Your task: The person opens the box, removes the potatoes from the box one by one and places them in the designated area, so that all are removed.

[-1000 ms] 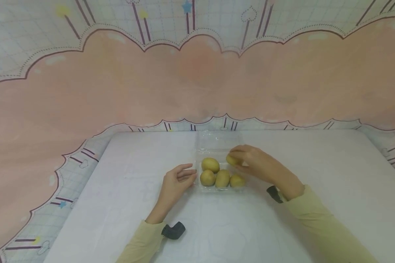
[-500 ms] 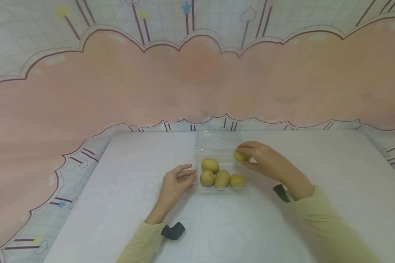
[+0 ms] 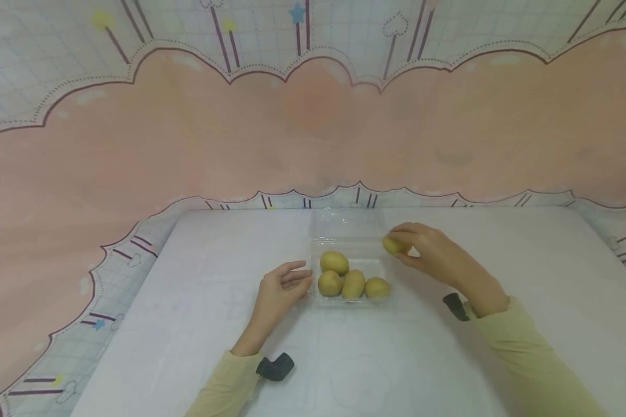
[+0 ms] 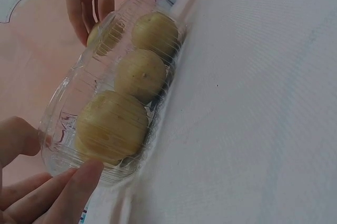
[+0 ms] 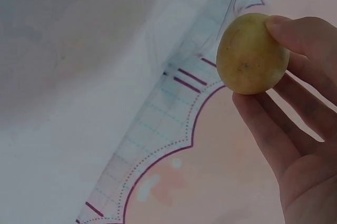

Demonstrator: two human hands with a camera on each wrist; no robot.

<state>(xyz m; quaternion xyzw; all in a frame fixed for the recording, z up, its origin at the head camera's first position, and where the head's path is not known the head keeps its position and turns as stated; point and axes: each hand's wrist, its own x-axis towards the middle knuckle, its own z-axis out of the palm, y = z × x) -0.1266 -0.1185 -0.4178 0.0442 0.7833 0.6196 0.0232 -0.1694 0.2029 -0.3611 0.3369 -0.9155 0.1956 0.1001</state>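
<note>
My right hand (image 3: 433, 249) pinches a yellow potato (image 5: 250, 56) between thumb and fingertips, raised beside the right edge of a clear plastic clamshell box (image 3: 381, 266). Several similar potatoes lie inside: one at the back left (image 3: 334, 263) and a row along the front, among them a middle one (image 3: 353, 284). My left hand (image 3: 279, 292) rests at the box's left side, its fingers relaxed and fairly straight. In the left wrist view those fingertips (image 4: 87, 174) touch the end wall of the box.
The box's clear lid (image 3: 348, 224) is folded back flat behind it, near the far table edge. A white cloth (image 3: 219, 301) covers the table. Behind stands a pink and white patterned backdrop (image 3: 313, 127). A dark wrist mount (image 3: 275, 367) sits on the left sleeve.
My right hand has carried the potato from over the box's back right part, rightward and slightly up, past its right edge. The left hand and the other potatoes have stayed put.
</note>
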